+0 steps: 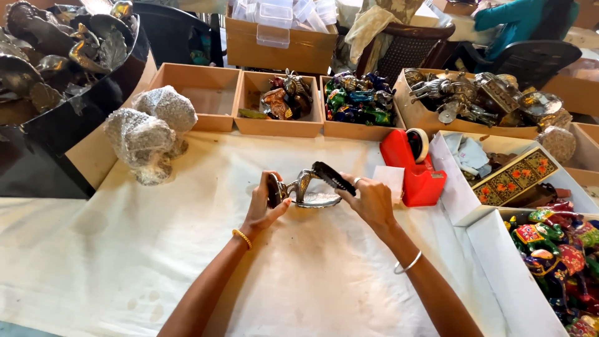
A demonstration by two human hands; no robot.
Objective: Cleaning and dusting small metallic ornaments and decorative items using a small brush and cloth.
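between your hands the silver bird figurine [304,189] lies crosswise: left hand [265,209] clasps its left end, right hand [369,200] pinches a dark brush [333,178] above it.

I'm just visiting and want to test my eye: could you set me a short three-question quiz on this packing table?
1. True or false: the left hand holds one end of the silvery metal figurine.
2. What does the right hand hold against the figurine: A) scissors, B) a dark brush, C) a cloth?
3. What red thing stands just right of the hands?

Key: 1 true. 2 B. 3 The tape dispenser on the white table cover.
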